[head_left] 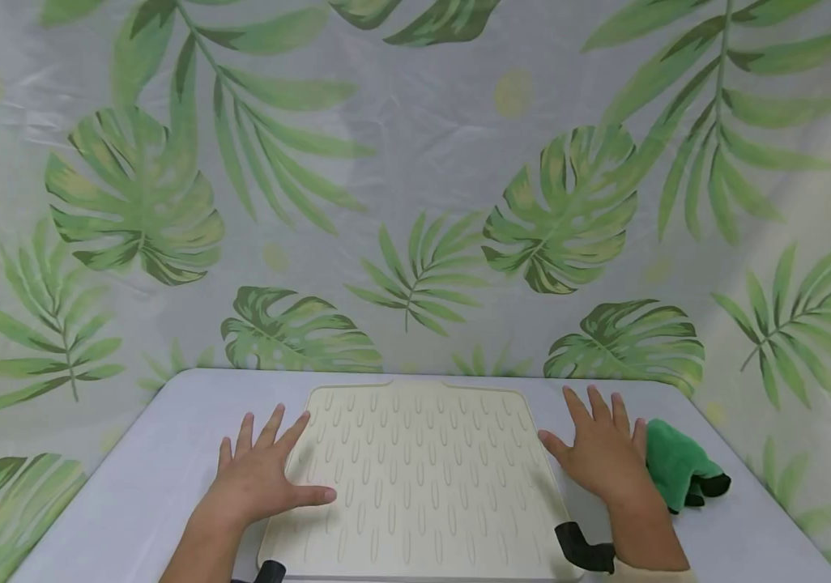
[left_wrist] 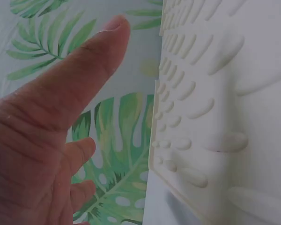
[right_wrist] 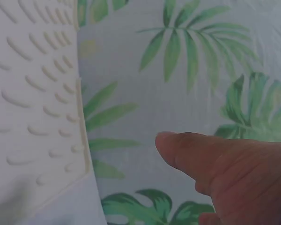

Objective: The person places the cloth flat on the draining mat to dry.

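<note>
Tabletop spot, room type unclear: white table (head_left: 142,478), leaf-print sheeting (head_left: 423,154) behind.

Cream mat (head_left: 426,478), black-trimmed green cloth (head_left: 678,461), green leaf-patterned backdrop (head_left: 423,162), white table (head_left: 131,502)

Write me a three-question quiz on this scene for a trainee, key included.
1. Fill in the colour: the ridged mat is ____.
2. In the head view, the green cloth lies nearest which of these?
a) left grip
b) right grip
c) the mat's left edge
3. True or false: the left grip's fingers are curled tightly round the mat.

Key:
1. Cream.
2. b, right beside it.
3. False; its fingers are spread.
</note>
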Action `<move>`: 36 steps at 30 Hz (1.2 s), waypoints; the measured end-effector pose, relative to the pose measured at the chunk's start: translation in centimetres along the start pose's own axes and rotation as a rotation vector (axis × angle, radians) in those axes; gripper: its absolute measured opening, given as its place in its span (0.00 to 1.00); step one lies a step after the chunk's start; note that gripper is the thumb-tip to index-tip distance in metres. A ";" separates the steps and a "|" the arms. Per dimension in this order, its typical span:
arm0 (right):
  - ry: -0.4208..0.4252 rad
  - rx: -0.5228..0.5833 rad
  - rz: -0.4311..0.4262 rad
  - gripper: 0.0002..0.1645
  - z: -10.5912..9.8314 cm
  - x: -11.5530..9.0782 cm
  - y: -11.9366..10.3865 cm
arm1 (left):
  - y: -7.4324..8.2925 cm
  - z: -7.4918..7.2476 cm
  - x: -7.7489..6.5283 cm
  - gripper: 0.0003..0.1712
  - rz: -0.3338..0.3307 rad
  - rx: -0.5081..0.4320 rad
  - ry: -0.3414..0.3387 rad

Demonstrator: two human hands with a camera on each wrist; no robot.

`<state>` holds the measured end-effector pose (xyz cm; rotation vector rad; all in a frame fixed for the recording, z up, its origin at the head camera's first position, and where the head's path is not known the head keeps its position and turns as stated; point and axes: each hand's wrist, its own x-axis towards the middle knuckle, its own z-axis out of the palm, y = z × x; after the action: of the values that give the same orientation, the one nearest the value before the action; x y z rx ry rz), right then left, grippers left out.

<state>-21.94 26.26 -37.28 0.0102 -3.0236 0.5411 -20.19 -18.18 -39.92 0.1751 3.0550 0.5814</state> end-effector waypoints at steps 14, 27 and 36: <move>0.025 -0.012 0.129 0.60 -2.2 0.2 5.2 | -0.6 1.3 0.8 0.76 -0.056 -0.022 -0.133; 0.114 0.062 0.233 0.68 -2.5 0.2 9.5 | -1.4 2.6 1.4 0.77 -0.109 -0.090 -0.212; 0.224 0.167 0.360 0.68 -0.9 0.5 11.5 | -1.6 2.6 1.4 0.74 -0.104 -0.060 -0.219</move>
<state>-22.63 37.34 -40.41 -0.5548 -2.7610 0.7621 -21.68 -18.57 -42.91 0.0719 2.8128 0.6026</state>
